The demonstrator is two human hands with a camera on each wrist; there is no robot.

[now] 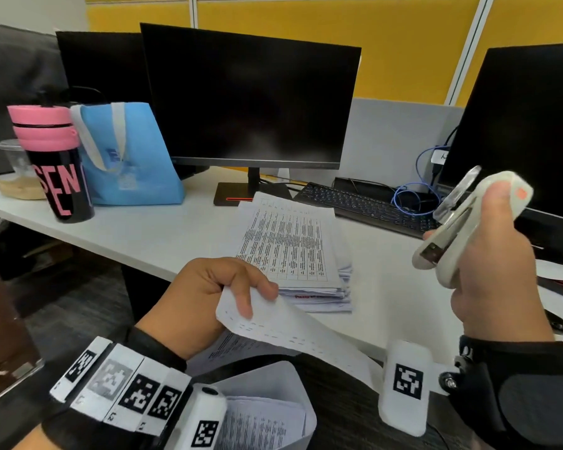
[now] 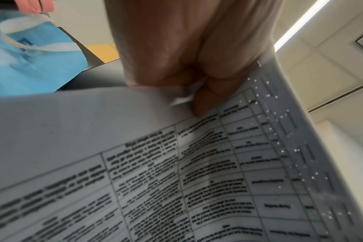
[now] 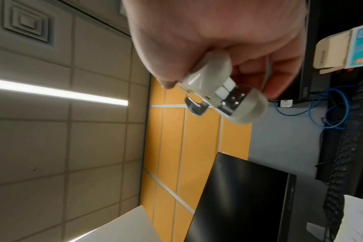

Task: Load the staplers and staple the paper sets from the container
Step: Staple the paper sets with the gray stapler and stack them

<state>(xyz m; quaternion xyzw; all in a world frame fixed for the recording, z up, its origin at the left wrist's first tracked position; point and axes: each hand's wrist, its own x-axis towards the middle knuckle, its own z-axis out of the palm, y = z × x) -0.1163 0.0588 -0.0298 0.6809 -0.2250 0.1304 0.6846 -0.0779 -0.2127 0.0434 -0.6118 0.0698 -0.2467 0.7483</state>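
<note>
Head view: white desk (image 1: pixel 163 235) before yellow partition panels (image 1: pixel 403 47)

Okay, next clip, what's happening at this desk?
A person is mid stapling job. The left hand pinches a printed paper set by its corner, lifted above a white container of more sheets. The right hand holds a light grey stapler raised, apart from the paper. A stack of papers lies on the desk.
</note>
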